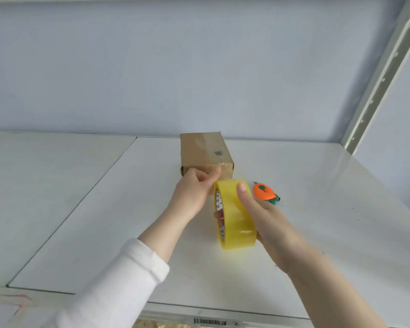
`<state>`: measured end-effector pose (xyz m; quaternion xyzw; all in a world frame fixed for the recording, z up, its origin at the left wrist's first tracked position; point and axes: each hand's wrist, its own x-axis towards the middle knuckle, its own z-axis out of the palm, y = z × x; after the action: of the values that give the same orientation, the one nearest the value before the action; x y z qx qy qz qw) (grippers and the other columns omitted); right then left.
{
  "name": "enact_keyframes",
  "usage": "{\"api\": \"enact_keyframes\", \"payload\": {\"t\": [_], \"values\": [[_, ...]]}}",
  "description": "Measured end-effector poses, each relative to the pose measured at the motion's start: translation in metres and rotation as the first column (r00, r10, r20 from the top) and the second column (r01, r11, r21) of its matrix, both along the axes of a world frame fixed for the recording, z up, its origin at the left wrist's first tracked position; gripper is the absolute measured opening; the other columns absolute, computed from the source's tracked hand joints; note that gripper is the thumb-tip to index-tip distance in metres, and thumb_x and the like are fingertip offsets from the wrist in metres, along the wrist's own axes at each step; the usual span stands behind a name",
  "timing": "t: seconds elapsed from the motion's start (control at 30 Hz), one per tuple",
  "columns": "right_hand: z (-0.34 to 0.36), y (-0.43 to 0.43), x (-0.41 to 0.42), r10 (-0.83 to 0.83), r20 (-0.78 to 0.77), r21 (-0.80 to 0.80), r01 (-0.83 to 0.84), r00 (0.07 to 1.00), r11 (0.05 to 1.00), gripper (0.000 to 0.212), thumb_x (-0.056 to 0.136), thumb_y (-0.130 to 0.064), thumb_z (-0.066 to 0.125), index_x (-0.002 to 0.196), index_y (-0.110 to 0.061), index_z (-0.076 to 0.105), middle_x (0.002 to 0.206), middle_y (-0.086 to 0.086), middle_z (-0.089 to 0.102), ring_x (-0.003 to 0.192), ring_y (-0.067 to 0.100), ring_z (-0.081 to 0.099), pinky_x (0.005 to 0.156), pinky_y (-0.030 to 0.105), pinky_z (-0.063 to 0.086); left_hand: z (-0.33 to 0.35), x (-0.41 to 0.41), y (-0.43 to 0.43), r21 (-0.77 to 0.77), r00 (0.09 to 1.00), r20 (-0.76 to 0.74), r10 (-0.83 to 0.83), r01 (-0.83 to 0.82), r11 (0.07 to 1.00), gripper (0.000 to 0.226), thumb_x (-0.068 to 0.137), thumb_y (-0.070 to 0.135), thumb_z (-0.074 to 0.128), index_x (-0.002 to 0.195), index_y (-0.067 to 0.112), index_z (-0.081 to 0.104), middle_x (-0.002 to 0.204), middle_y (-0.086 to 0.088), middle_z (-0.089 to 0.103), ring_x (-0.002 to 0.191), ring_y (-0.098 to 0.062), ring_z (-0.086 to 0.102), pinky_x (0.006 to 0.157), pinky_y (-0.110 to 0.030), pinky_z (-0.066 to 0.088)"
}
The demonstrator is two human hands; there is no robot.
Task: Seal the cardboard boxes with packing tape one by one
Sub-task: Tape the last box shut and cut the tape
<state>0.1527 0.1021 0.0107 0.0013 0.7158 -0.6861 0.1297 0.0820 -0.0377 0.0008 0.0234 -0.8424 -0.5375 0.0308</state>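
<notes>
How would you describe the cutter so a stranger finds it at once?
Start at the white table. Just right of the yellow tape roll in the right hand lies the cutter. It alone is orange and carrot-shaped, with a green end.

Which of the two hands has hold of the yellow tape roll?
The right hand, gripping the yellow roll of packing tape, thumb on its rim; the left hand instead touches the near end of the brown cardboard box.

Only thing I could read was a handwritten 2 beside the barcode sticker on the shelf edge. Print inside the tape roll and the stamp on the cardboard box were too blurry.
</notes>
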Motion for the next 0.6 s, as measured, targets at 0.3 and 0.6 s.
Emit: {"api": "enact_keyframes", "payload": {"t": [0.3, 0.6], "values": [[-0.036, 0.066, -0.075, -0.199, -0.341, 0.782, 0.395, 0.919, 0.482, 0.053, 0.091, -0.046, 0.05, 0.129, -0.008, 0.052, 0.132, 0.014, 0.045, 0.125, 0.032, 0.034, 0.098, 0.035, 0.032, 0.005, -0.005, -0.006, 0.431, 0.965, 0.19, -0.183, 0.085, 0.898, 0.019, 0.091, 0.03, 0.059, 0.089, 0.014, 0.067, 0.083, 0.001, 0.073, 0.073, -0.009, 0.07, 0.055, -0.015, 0.053], [-0.043, 0.062, -0.097, -0.229, -0.382, 0.533, 0.415, 0.896, 0.737, 0.019, 0.088, -0.02, 0.062, 0.104, -0.011, 0.056, 0.108, 0.009, 0.059, 0.099, 0.026, 0.053, 0.073, 0.024, 0.038, 0.006, -0.01, 0.0, 0.399, 0.974, 0.176, -0.145, 0.064, 0.915, 0.017, 0.091, 0.026, 0.06, 0.082, 0.011, 0.064, 0.075, -0.001, 0.066, 0.064, -0.008, 0.064, 0.052, -0.014, 0.052]]}}
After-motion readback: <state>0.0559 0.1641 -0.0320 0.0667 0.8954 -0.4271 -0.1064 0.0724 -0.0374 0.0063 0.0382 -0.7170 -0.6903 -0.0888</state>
